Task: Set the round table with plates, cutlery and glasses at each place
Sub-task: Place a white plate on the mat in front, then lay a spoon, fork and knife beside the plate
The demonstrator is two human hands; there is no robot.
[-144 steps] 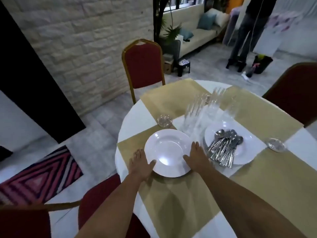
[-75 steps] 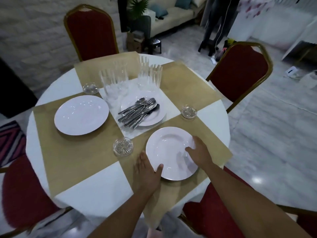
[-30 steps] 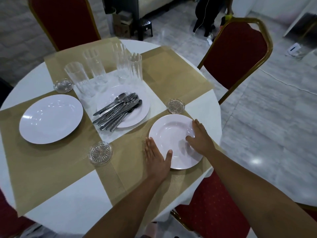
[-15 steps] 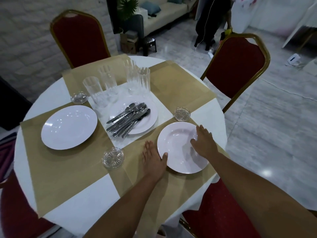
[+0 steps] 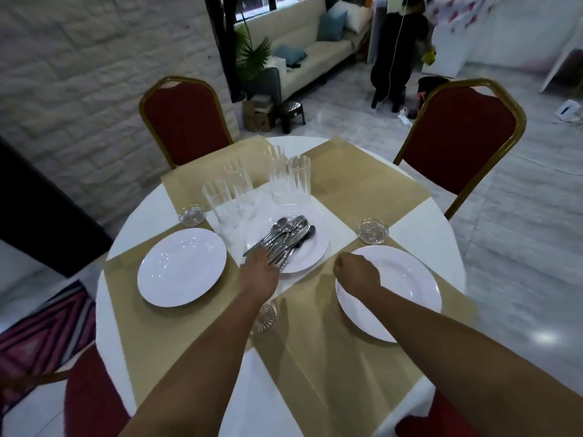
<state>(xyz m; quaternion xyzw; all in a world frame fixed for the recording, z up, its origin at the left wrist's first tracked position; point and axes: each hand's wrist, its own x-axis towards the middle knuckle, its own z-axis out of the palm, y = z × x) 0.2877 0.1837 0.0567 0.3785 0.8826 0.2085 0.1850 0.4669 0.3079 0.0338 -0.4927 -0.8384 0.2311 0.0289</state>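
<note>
- The cutlery [image 5: 281,240] handles on the centre plate [image 5: 312,252] are covered by the left hand [image 5: 259,276]; its grip cannot be told.
- The right hand [image 5: 356,274] is curled shut, empty, over the right-of-frame plate [image 5: 407,291].

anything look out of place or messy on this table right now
Nothing is spilled or broken. The oddity is the centre: all the cutlery lies heaped on the middle plate, and the tall glasses stand bunched behind it. The left hand is at the cutlery handles.

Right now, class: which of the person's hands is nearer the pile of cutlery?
Left. The left hand reaches the handle ends of the cutlery; the right hand is apart, over the nearest plate's rim.
</note>
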